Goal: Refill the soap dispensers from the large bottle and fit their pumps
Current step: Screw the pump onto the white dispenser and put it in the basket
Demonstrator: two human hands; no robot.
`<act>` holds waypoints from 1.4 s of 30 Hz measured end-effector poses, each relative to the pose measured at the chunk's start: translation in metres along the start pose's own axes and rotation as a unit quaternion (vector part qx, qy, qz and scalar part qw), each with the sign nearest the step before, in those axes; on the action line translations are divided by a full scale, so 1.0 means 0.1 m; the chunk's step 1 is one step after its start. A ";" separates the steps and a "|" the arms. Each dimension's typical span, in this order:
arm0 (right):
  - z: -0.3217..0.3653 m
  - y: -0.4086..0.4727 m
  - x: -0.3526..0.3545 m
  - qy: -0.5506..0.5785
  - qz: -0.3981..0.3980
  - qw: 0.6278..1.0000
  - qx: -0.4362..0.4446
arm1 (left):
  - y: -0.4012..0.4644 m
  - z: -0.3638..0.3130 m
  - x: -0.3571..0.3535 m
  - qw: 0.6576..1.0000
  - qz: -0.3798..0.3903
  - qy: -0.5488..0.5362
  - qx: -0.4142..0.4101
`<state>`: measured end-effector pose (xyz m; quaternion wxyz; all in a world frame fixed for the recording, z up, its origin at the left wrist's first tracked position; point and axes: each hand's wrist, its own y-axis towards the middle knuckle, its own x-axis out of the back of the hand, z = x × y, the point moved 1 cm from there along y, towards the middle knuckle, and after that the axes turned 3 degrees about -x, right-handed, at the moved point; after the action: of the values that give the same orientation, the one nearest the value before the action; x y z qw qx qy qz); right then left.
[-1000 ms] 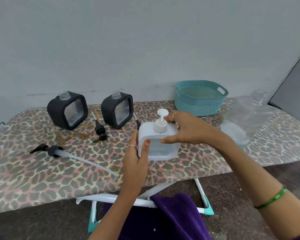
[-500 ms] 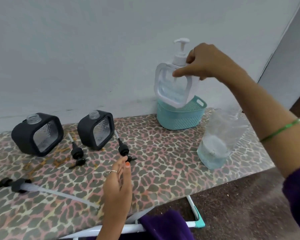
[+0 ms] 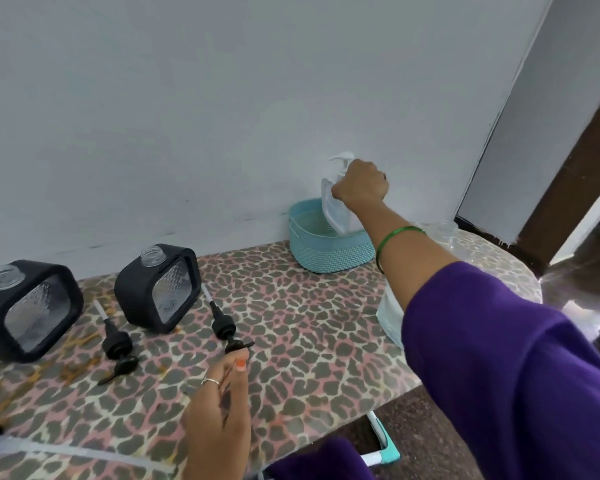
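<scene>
My right hand (image 3: 360,184) gripped the white dispenser (image 3: 334,206) by its neck, tilted, bottom dipping into the teal basket (image 3: 329,249); left hand (image 3: 222,407) hung loose, holding nothing. Letting go this tilted, I risked it tipping over and leaking from the pump

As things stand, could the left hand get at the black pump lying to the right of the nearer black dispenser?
Probably yes. The left hand is open and empty, just short of the black pump, with only bare board cover between them. The right hand is busy at the basket.
</scene>
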<state>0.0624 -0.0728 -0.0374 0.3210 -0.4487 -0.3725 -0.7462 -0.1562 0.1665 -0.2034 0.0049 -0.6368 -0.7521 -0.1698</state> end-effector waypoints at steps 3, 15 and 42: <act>-0.06 0.10 -0.12 -0.001 0.024 0.999 -0.022 | 0.03 0.02 -0.02 1.000 -0.008 0.007 0.000; -0.28 0.24 -0.43 -0.014 0.026 0.998 -0.062 | 0.02 0.03 -0.02 0.998 -0.026 -0.019 -0.045; -0.33 -1.68 0.39 0.235 -0.352 0.888 0.182 | -0.01 -0.11 0.03 0.999 0.024 0.002 0.047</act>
<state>-0.1038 -0.0191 -0.0579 0.1910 -0.0339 -0.5489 -0.8130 -0.1603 0.1662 -0.1927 0.0402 -0.6535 -0.7436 -0.1358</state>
